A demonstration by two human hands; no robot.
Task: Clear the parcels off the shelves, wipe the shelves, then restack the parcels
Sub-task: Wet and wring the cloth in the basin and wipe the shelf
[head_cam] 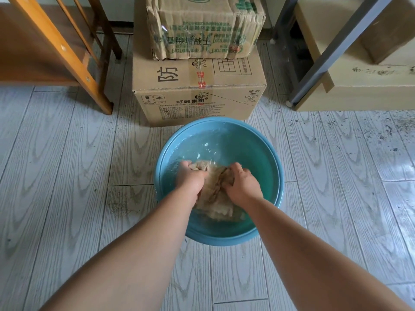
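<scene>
Both the left hand (190, 180) and right hand (241, 184) gripped the wet cloth (215, 194) in the blue bowl (272, 158); squeezing it hard would have stopped drips.

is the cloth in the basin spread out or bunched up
Bunched up. The cloth sits crumpled in the water of the blue basin, gripped by the left hand and the right hand.
</scene>
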